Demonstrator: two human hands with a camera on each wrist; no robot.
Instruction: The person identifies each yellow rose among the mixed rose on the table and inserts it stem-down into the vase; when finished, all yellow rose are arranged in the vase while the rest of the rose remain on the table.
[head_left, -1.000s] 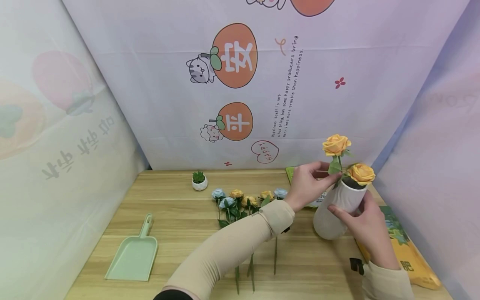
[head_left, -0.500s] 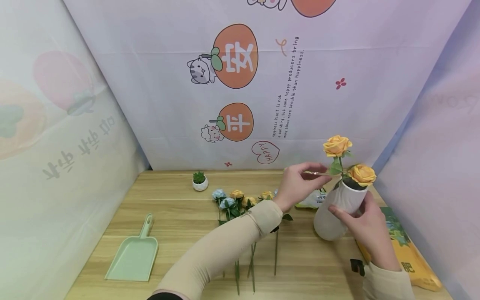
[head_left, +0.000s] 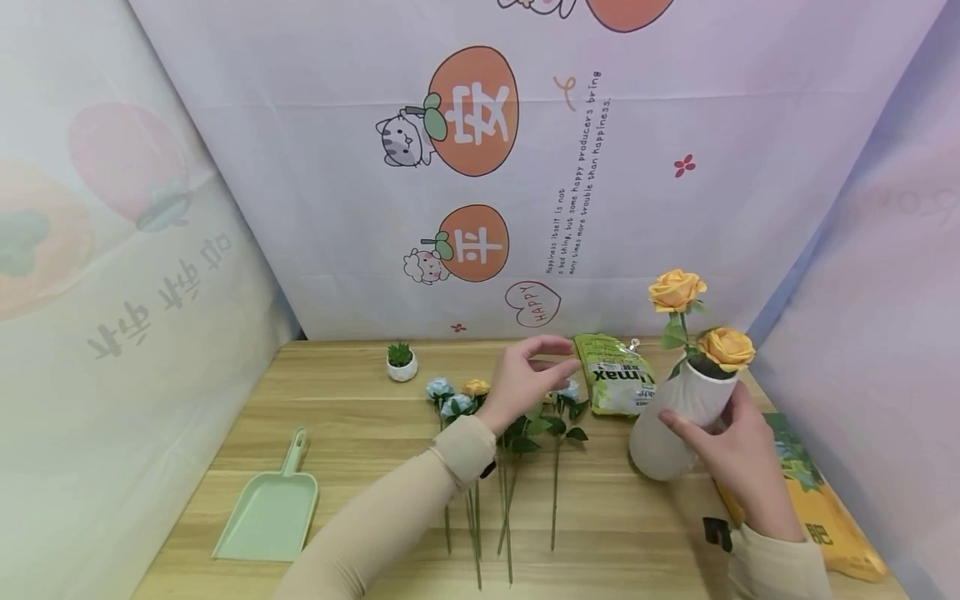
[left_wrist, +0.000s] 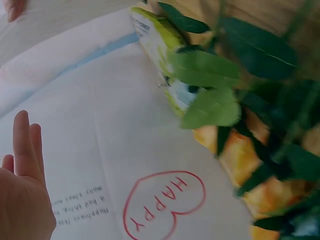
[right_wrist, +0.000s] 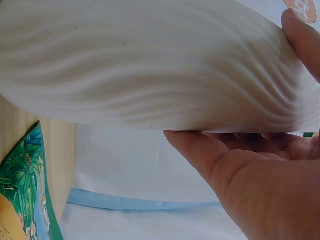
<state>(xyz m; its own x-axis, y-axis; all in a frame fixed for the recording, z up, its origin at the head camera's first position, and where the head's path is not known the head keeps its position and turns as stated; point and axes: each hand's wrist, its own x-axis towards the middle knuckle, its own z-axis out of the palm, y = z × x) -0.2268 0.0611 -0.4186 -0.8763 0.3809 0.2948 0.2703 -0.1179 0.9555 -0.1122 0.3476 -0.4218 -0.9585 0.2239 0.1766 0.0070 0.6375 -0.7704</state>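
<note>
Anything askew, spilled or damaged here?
No spill or damage shows. The back cloth hangs with its lettering sideways, and the white vase gripped by the right hand looks tilted in the head view, though camera angle may exaggerate that.

Mint dustpan [head_left: 268, 515] chilling left on the wooden surface [head_left: 367, 492], tiny potted succulent [head_left: 401, 364] further back, green pouch [head_left: 609, 377] and yellow bag [head_left: 816, 497] over right.

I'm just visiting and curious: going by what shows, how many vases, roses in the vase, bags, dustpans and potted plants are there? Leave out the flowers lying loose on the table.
White vase: 1
Yellow roses in the vase: 2
Printed bags: 2
Green dustpan: 1
Potted succulent: 1
Total: 7
</note>
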